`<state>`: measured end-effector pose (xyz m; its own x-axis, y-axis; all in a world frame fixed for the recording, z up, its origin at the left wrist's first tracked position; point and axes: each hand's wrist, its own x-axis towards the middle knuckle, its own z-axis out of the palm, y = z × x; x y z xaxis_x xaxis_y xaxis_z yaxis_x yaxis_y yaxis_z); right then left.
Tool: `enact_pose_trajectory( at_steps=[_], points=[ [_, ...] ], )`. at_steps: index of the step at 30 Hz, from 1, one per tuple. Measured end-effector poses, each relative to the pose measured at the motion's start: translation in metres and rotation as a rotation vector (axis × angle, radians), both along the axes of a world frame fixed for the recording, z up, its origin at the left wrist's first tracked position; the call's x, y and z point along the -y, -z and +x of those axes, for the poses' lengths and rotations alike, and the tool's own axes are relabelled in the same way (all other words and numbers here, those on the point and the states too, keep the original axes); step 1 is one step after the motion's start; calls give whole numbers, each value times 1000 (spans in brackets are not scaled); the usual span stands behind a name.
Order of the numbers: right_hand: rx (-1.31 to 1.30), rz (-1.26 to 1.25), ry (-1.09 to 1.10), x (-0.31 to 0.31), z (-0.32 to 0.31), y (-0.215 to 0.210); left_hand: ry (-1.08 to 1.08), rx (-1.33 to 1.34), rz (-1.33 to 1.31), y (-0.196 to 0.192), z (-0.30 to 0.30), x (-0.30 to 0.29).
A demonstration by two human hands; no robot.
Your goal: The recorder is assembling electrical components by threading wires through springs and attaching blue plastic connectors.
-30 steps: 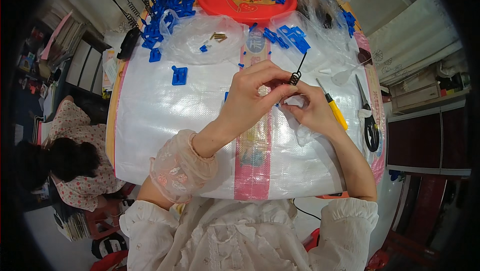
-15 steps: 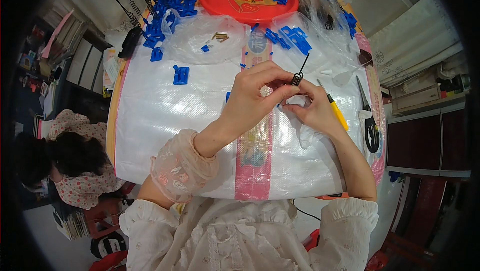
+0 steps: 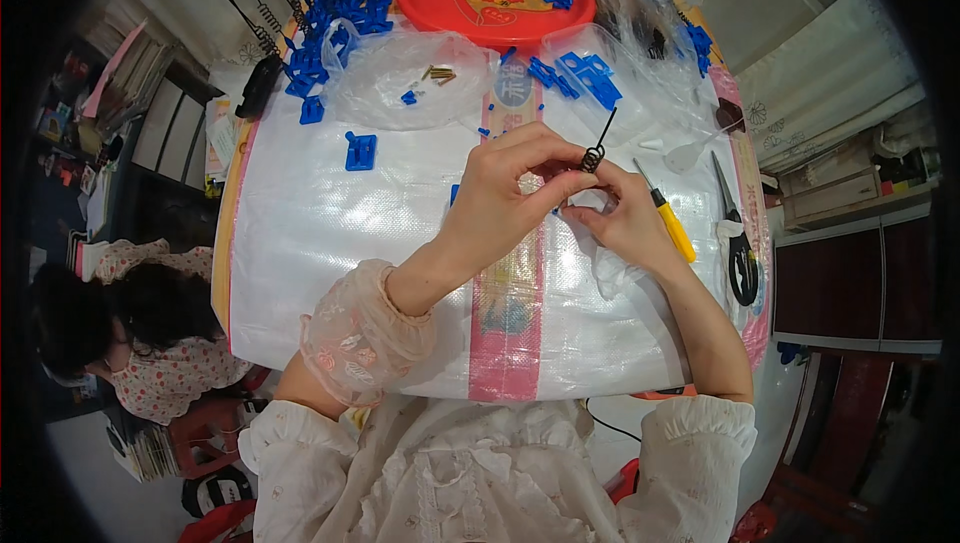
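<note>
Over the middle right of the table, a black coil spring point(image 3: 593, 158) with a straight wire end pointing up sticks out from between my fingers. My left hand point(image 3: 520, 175) pinches it between thumb and fingers. Close against it, my right hand point(image 3: 630, 218) has its fingers bent together at the spring's lower end; what they hold there is hidden. Just right of that hand lies a yellow-handled screwdriver-like tool point(image 3: 673, 227). A blue plastic base piece point(image 3: 361, 153) rests on the white sheet point(image 3: 330, 243) to the left.
A red tray point(image 3: 420, 13) with blue parts stands at the back. Left of it crowd blue bases with black springs point(image 3: 345, 18). A clear bag point(image 3: 380, 83) carries brass pins point(image 3: 438, 74). Black scissors point(image 3: 741, 268) lie at the right edge. Another person point(image 3: 165, 343) is at the left.
My hands keep almost the same pose around the spring. The person at the left has shifted a little.
</note>
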<state>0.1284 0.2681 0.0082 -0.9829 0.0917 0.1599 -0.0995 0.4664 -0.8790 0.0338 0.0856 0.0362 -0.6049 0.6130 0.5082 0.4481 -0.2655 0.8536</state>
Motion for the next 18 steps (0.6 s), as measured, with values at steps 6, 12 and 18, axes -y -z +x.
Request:
enact_pose_trajectory(
  at_steps=[6,12,18],
  points=[
    [-10,-34,-20,-2,0,-5,-12,-10,-4,-1,0,0],
    [1,25,7,1,1,-5,-3,-1,-2,-1,1,0],
    [20,-76,-13,1,3,-13,-13,-12,-10,-2,2,1]
  ],
)
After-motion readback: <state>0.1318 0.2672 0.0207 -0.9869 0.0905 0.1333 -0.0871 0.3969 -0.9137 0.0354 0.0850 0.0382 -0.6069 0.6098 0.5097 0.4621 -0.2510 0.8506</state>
